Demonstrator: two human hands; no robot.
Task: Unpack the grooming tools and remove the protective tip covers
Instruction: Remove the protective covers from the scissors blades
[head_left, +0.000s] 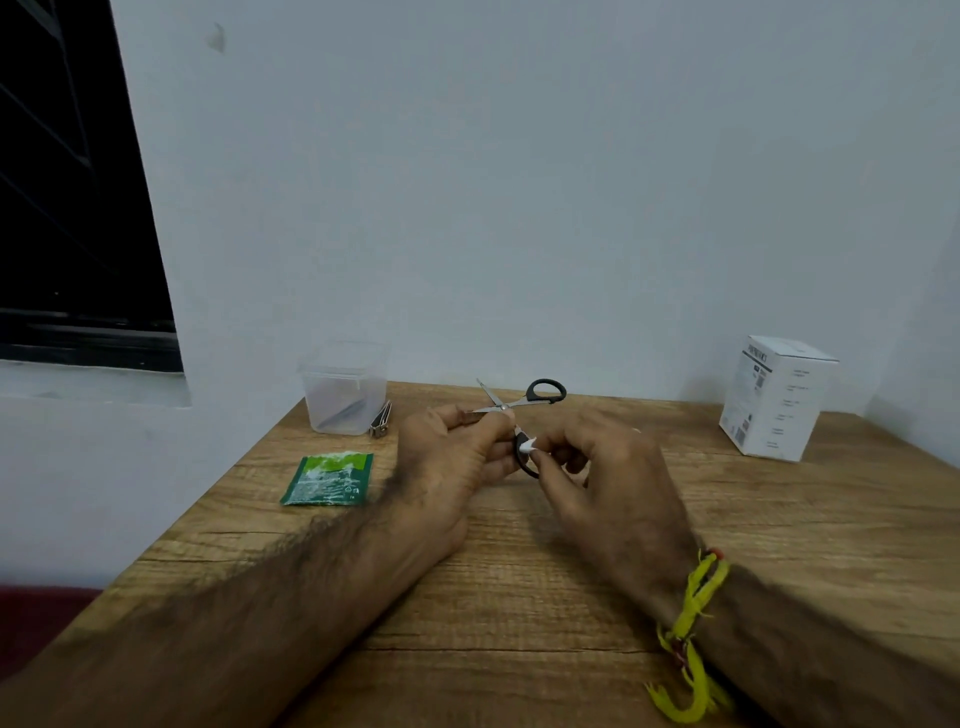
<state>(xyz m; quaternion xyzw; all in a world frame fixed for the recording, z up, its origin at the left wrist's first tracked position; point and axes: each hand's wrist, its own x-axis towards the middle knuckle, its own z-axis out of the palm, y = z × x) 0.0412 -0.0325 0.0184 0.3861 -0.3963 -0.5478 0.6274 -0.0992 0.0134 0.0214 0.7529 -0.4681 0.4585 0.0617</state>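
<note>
Small scissors with black handles and steel blades spread apart are held above the wooden table. My left hand grips the scissors near the pivot, one blade pointing up and left. My right hand pinches a small white tip cover just beside the lower black handle loop. A torn green packet lies flat on the table to the left of my left hand.
A clear plastic container with a slim tool inside stands at the back left, a metal nail clipper leaning beside it. A white box stands at the back right. The wall runs right behind the table.
</note>
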